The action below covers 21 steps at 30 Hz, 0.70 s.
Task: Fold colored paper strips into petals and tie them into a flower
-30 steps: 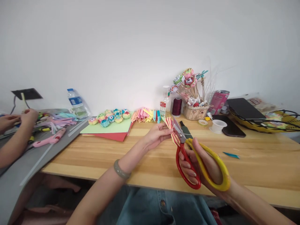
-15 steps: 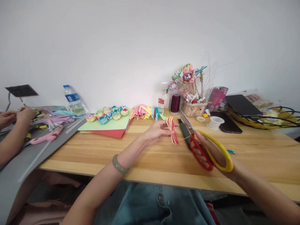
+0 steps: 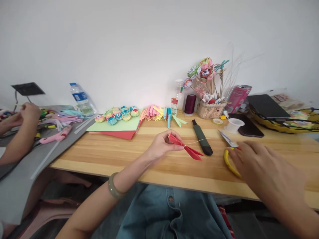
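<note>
My left hand (image 3: 166, 144) pinches a bundle of folded red paper strips (image 3: 193, 151), tied at the middle and fanned out at both ends. A thin pale thread (image 3: 200, 140) trails from the tie to the right. On the tabletop at the right lie scissors with yellow and red handles (image 3: 229, 165), blades pointing away to the left. My right hand (image 3: 265, 169) is closed over the handles from above; its fingertips are partly hidden and slightly blurred. Between the hands lies a dark green cutter-like tool with a black end (image 3: 202, 138).
Behind are paper flowers (image 3: 118, 114) on coloured sheets (image 3: 112, 132), folded strips (image 3: 152, 113), a glass bottle (image 3: 179, 94), a thread spool (image 3: 190, 104) and a flower basket (image 3: 211, 110). Rightward are a white spool (image 3: 234, 125), phone (image 3: 249, 126) and can (image 3: 239, 99). At left, another person's hands (image 3: 27, 114) work.
My right hand has lowered the scissors from mid-air to the tabletop, further right. The left hand has turned the red paper bundle from upright to slanting sideways. The view has shifted slightly.
</note>
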{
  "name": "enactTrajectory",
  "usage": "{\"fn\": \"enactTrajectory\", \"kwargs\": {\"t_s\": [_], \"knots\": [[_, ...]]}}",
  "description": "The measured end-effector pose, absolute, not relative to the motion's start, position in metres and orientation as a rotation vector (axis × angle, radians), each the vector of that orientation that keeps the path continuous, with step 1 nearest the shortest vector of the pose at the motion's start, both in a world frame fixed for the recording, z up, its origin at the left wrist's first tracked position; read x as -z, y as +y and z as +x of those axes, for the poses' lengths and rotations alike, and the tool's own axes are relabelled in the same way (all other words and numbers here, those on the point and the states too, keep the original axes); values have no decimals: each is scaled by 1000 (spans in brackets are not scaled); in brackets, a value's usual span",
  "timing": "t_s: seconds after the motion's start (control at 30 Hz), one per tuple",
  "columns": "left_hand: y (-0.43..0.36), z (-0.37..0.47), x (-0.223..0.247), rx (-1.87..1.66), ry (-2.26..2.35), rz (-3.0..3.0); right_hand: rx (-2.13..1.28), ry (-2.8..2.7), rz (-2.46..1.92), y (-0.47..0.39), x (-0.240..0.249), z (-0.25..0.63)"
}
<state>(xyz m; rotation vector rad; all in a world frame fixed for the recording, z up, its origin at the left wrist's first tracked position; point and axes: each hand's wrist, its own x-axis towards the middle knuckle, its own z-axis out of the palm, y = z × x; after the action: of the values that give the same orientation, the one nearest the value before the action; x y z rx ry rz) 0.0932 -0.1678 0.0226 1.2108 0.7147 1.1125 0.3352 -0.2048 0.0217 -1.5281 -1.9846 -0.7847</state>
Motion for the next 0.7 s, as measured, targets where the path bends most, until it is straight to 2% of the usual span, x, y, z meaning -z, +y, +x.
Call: {"fn": "enactTrajectory", "kwargs": {"t_s": [0.07,0.13,0.3,0.4,0.57,0.63,0.7], "knots": [[-173,97,-24,-1150,725,1207,985,-1967,-1400,-213,-30,308],[-176,100,-26,-1191,735,1171,943,-2102,-1160,-215,-31,287],[-184,91,-32,-1170,796,1314,754,-2286,-972,-206,-16,269],[-189,78,-39,-1120,822,1489,421,-2339,-995,-206,-19,271],[-199,67,-47,-1016,843,1496,-475,-2466,-1052,-218,-47,273],[-202,69,-48,-1079,812,1502,-630,-2425,-1068,-221,-54,273],[-206,73,-48,-1134,779,1509,-635,-2392,-1058,-222,-57,271]]}}
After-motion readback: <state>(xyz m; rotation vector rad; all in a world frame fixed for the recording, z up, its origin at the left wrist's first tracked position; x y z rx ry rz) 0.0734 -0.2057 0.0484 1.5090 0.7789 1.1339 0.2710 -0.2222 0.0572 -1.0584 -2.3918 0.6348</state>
